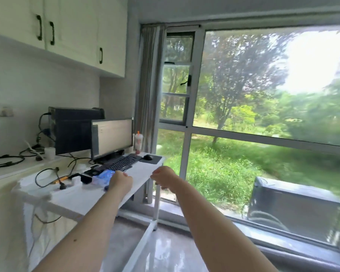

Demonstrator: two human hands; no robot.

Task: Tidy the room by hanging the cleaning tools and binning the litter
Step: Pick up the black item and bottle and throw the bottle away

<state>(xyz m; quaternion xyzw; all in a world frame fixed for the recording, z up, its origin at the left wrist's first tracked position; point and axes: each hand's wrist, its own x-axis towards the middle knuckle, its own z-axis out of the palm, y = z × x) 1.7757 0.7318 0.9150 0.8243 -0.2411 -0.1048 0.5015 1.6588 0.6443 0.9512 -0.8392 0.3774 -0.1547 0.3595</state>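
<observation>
Step in hand: as I judge it, picking the litter off the white table (98, 201) so it can go to a bin.
Litter: a crumpled blue and clear plastic wrapper (104, 176) lies on the table, just in front of the black keyboard (120, 163) and beside a small black adapter (86, 178) with its cables.
Left hand: the left hand (120, 183) reaches over the wrapper and covers its right part; it seems to touch it, but the view is blurred.
Left fingers: they curl downward toward the wrapper; whether they already pinch the plastic, I cannot tell.
Right hand: the right hand (164, 178) hangs in the air past the table edge, in front of the window, well apart from the wrapper.
Right fingers: loosely curled, holding nothing that I can see.
How to do it well: gather the whole wrapper in one grasp, because thin plastic slips and can leave a piece behind; lift straight up so that the cables and the keyboard are not dragged.
Risk: the black cable (45, 178) near the wrapper may catch on the fingers.
Bin: not in view, so the carrying path cannot be judged.
Cleaning tools: none is visible here.
</observation>
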